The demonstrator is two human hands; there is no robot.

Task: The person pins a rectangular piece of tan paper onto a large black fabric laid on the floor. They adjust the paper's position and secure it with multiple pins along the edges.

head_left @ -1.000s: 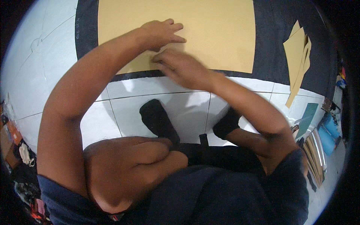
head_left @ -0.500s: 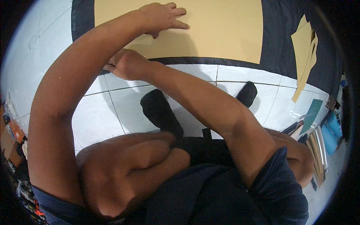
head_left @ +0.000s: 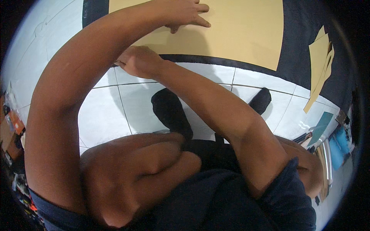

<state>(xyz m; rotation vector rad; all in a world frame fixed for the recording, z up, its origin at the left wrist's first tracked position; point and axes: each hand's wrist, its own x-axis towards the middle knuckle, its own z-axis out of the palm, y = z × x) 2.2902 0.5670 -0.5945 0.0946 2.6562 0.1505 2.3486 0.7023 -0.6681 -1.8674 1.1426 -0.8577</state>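
A large sheet of tan card or paper (head_left: 246, 34) lies flat on black cloth (head_left: 295, 46) spread over the tiled floor. My left hand (head_left: 185, 13) rests on the sheet with its fingers spread. Crossing beneath my left forearm, my right hand (head_left: 139, 61) is at the near left part of the sheet, by the cloth's near edge. Its fingers are curled closed. The left forearm partly covers this spot, so whatever the right fingers hold cannot be made out.
Cut tan pieces (head_left: 320, 63) lie on the cloth at the right, one reaching onto the white tiles (head_left: 208, 75). Farther right are a dark green strip (head_left: 320, 127), stacked boards (head_left: 325, 165) and a blue item (head_left: 339, 144). Assorted clutter (head_left: 15, 123) lines the left edge.
The whole view has shifted, so the sheet and cut pieces appear farther right. My left hand sits slightly farther away across the sheet. The right hand stays curled near the sheet's near edge.
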